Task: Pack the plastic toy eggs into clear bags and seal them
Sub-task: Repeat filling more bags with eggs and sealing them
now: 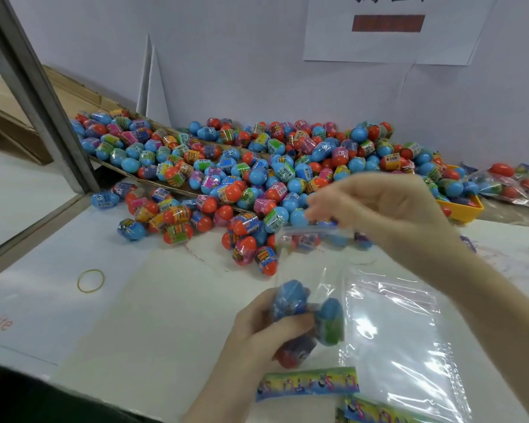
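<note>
A big heap of blue and red plastic toy eggs (257, 166) covers the back of the white table. In front of me hangs a clear bag (312, 270) with several eggs (329, 322) in its bottom. My left hand (266, 328) grips the bag's lower part around those eggs. My right hand (388, 209) pinches the bag's top edge above it, holding it upright. The bag's mouth is blurred, so I cannot tell whether it is sealed.
A stack of empty clear bags (403, 337) lies flat at the right. Colourful paper strips (306, 384) lie at the front edge. A rubber band (90, 280) rests at the left. A yellow tray (461, 209) and filled bags (513, 181) sit at far right.
</note>
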Action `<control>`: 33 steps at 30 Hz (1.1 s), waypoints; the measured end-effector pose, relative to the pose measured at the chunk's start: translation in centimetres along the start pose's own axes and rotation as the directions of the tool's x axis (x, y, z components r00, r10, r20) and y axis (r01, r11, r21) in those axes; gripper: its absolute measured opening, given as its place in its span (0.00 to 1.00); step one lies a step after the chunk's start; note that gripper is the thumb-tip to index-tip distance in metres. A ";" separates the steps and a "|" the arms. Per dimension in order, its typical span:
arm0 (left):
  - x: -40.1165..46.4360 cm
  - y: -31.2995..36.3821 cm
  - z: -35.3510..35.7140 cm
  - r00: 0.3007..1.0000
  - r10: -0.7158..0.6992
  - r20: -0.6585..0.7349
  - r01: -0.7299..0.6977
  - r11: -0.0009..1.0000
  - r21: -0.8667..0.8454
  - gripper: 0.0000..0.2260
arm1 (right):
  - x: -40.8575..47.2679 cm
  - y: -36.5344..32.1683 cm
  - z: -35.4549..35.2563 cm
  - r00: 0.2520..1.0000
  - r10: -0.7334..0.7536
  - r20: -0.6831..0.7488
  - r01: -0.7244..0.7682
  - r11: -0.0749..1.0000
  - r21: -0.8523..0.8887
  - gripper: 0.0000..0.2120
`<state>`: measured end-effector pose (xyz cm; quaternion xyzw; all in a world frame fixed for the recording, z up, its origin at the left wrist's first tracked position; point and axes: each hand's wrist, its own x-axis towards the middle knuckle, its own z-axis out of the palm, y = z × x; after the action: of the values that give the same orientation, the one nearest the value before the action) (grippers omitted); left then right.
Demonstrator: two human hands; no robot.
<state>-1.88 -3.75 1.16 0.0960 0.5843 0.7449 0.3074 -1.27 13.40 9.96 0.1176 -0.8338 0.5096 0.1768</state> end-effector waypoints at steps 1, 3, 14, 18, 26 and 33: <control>0.0 -0.2 -0.4 1.000 -0.010 -0.025 0.010 1.000 -0.005 0.13 | 0.7 0.4 1.1 0.994 0.023 -0.110 -0.022 1.000 0.004 0.05; -0.2 -0.5 -1.2 0.997 -0.047 -0.067 0.044 0.998 -0.046 0.13 | 1.8 3.2 3.1 0.967 0.160 -0.199 -0.169 0.985 -0.030 0.05; -0.5 0.2 -2.1 0.996 -0.004 -0.092 0.002 1.000 -0.015 0.16 | 0.1 8.2 7.4 0.966 0.259 -0.017 -0.222 0.790 -0.571 0.12; 0.0 -0.1 -1.9 0.992 -0.039 -0.123 0.034 0.998 -0.046 0.16 | -0.6 6.1 4.1 0.888 0.380 -0.258 -0.413 0.906 -0.089 0.07; 0.9 0.4 0.1 0.997 -0.019 -0.070 0.020 1.000 0.011 0.20 | -3.6 0.3 -1.5 0.968 0.206 -0.144 -0.153 0.937 0.313 0.17; 0.8 0.7 1.0 0.997 0.073 0.011 -0.073 0.997 0.019 0.16 | -3.4 -2.1 -1.2 0.991 -0.103 0.083 0.132 0.831 -0.540 0.17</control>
<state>-2.24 -2.60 2.00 0.1241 0.5860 0.7496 0.2818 2.82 13.60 10.81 0.1265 -0.9394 0.2371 0.2129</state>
